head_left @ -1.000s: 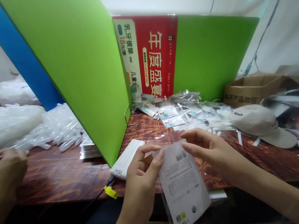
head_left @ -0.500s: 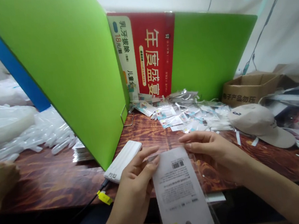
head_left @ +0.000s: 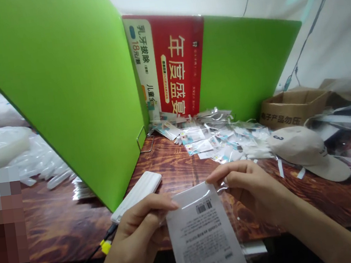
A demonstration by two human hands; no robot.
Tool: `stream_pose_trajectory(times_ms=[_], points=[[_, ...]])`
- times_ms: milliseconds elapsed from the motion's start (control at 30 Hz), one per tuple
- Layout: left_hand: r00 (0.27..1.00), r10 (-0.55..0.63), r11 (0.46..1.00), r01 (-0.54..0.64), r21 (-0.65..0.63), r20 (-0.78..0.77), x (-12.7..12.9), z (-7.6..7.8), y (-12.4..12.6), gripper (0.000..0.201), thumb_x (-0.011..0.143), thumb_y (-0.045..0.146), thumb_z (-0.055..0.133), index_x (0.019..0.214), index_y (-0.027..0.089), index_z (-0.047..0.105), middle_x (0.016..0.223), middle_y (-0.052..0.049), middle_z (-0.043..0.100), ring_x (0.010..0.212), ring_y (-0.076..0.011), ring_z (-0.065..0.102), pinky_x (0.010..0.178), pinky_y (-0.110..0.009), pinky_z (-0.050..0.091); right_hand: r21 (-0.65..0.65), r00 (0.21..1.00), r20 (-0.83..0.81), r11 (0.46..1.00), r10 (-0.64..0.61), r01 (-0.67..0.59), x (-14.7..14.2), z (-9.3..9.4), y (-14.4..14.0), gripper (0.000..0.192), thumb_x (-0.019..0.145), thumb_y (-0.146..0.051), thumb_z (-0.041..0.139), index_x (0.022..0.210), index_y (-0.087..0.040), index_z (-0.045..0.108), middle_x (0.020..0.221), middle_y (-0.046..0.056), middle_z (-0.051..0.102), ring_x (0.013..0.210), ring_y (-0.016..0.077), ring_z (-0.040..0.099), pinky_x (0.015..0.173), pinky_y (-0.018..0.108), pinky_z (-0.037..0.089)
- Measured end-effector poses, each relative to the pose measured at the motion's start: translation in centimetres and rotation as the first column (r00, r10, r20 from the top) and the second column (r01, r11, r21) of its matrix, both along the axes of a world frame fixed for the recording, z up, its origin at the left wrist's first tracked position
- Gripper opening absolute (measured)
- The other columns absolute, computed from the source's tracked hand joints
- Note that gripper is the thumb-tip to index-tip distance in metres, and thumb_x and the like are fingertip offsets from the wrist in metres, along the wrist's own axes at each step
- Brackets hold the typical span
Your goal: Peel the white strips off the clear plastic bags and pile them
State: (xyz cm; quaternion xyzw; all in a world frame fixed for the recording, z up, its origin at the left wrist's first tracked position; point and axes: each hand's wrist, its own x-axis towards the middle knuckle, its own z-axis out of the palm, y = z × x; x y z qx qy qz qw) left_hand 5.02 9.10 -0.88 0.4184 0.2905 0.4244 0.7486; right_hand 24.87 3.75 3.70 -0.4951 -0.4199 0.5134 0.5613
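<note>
Both my hands hold a white printed card in a clear plastic sleeve (head_left: 204, 234) low in front of me, over the near edge of the wooden table (head_left: 180, 169). My left hand (head_left: 139, 229) pinches the sleeve's top left corner. At the top right corner my right hand (head_left: 249, 186) grips it with thumb and fingers. The card shows a barcode and small print, and its lower end runs out of view.
A white power bank (head_left: 138, 191) with a yellow-tipped cable lies left of my hands. A heap of small clear packets (head_left: 215, 139) lies behind, against green and red boards (head_left: 166, 60). A beige cap (head_left: 305, 149) and cardboard box (head_left: 293, 104) stand right. Plastic tubes (head_left: 41, 160) lie left.
The sleeved card has sunk lower in view with both hands still on its top corners. The other person's hand at the left edge has drawn out of sight.
</note>
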Motion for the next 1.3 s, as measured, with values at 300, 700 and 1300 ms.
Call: stream_pose_trajectory(times_ms=[300,700,1300], points=[[0.996,0.051,0.976,-0.035,0.216,-0.069,-0.1,-0.5,0.2,0.008,0.068,0.026,0.077,0.06,0.022,0.076,0.063,-0.003,0.067,0.062,-0.0164,0.06,0.053,-0.021,0.05,0.01,0.993,0.111,0.999,-0.035,0.034,-0.1,-0.8,-0.6,0.015,0.067,-0.022,0.072,0.082,-0.02,0.072,0.077,0.001,0.068,0.07,0.0127,0.058,0.066,0.026,0.045],[0.959,-0.256,0.965,0.247,0.088,0.124,1.1,-2.3,0.9,0.087,0.075,0.034,0.076,0.148,0.03,0.03,0.101,-0.009,0.074,0.083,-0.0261,0.071,0.07,-0.035,0.056,0.162,0.982,0.021,0.97,-0.189,0.183,0.2,-0.4,-2.1,0.03,0.069,-0.022,0.062,0.098,-0.018,0.069,0.092,0.005,0.071,0.088,0.0199,0.065,0.085,0.036,0.05],[0.817,-0.263,0.609,0.554,0.568,-0.514,1.5,-3.4,-0.9,0.088,0.082,0.019,0.053,0.156,0.022,0.007,0.109,-0.008,0.072,0.087,-0.0225,0.068,0.081,-0.032,0.054,0.223,0.687,0.726,0.958,-0.041,-0.178,-0.1,-1.2,-1.5,0.03,0.084,-0.025,0.059,0.112,-0.017,0.063,0.079,0.001,0.062,0.067,0.0138,0.054,0.061,0.025,0.043]])
